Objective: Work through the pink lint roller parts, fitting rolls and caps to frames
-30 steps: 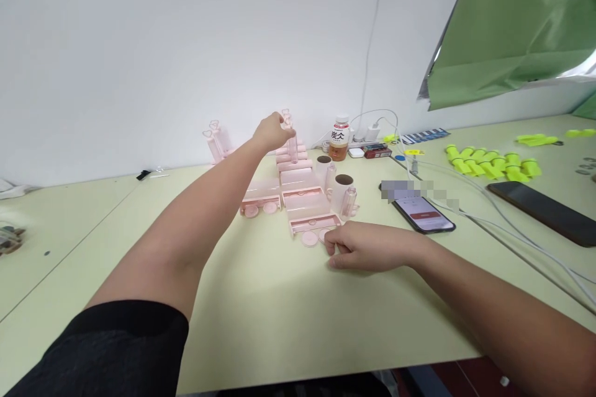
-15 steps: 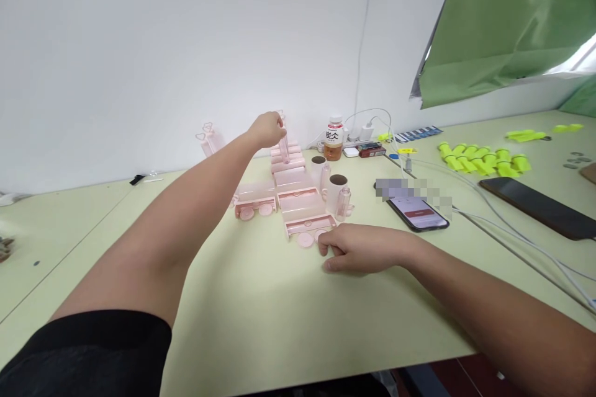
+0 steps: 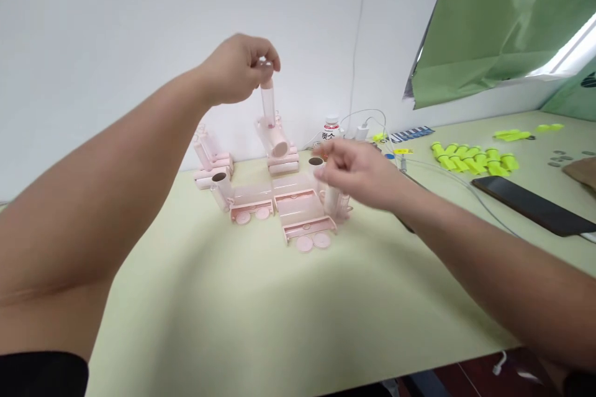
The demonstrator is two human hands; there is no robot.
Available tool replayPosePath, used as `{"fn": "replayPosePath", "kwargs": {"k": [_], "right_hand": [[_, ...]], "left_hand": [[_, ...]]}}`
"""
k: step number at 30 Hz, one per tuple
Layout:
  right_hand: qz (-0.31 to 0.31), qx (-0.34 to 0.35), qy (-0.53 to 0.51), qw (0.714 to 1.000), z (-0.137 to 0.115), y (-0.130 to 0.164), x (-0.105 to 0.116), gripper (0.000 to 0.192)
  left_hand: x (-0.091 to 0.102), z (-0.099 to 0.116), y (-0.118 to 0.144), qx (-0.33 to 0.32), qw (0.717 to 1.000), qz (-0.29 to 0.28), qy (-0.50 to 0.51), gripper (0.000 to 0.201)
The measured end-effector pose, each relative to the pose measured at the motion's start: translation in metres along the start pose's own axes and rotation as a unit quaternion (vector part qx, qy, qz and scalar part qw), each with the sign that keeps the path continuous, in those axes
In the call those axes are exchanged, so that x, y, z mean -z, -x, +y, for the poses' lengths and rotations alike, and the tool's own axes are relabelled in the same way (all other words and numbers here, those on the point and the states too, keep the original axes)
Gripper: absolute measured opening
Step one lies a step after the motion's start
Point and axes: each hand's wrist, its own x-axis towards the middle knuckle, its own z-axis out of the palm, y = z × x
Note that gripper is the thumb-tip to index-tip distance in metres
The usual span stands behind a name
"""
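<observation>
So, loose discs (image 3: pixel 304 244) nearest, a clear tube (image 3: pixel 268 102) aloft beyond!
Both discs lie before a pink tray (image 3: pixel 310 227) on the table (image 3: pixel 233 322), unheld; past them the right hand (image 3: pixel 361 170) hovers, grip loosely parted, apparently empty; farther, the left hand (image 3: pixel 239 71) pinches the tube's top, higher than the stacked pink rolls (image 3: pixel 283 167). Picked up, yes; set down, no.

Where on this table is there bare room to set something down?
Widest free patch: the tabletop between the pink discs and the near edge. Crowded: pink trays beyond the discs, upright tubes by the right hand, yellow-green pieces farther right.
</observation>
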Motion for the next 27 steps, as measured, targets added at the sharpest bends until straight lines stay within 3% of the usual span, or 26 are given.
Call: {"fn": "replayPosePath", "kwargs": {"k": [3,6,8,12,18,27], "right_hand": [[0.059,0.029,0.017,0.998,-0.013,-0.056,0.010,0.055],[0.078,0.040,0.081,0.993,-0.020,-0.105,0.014,0.029],[0.082,0.034,0.137,0.987,-0.019,-0.129,0.018,0.017],[0.078,-0.055,0.165,0.982,0.007,-0.163,0.029,0.016],[0.041,-0.164,0.105,0.980,0.060,-0.200,0.014,0.022],[-0.020,-0.189,0.049,0.981,0.096,-0.234,-0.013,0.023]], "left_hand": [[0.008,0.021,0.002,-0.100,0.994,0.042,-0.006,0.031],[0.004,0.036,0.006,-0.174,0.979,0.106,0.020,0.027],[0.000,0.038,0.013,-0.185,0.973,0.132,0.042,0.035],[0.001,0.025,0.034,-0.137,0.977,0.154,0.047,0.053],[0.012,-0.016,0.068,-0.021,0.982,0.187,0.022,0.046],[0.008,-0.061,0.090,0.137,0.970,0.188,0.066,0.033]]}}
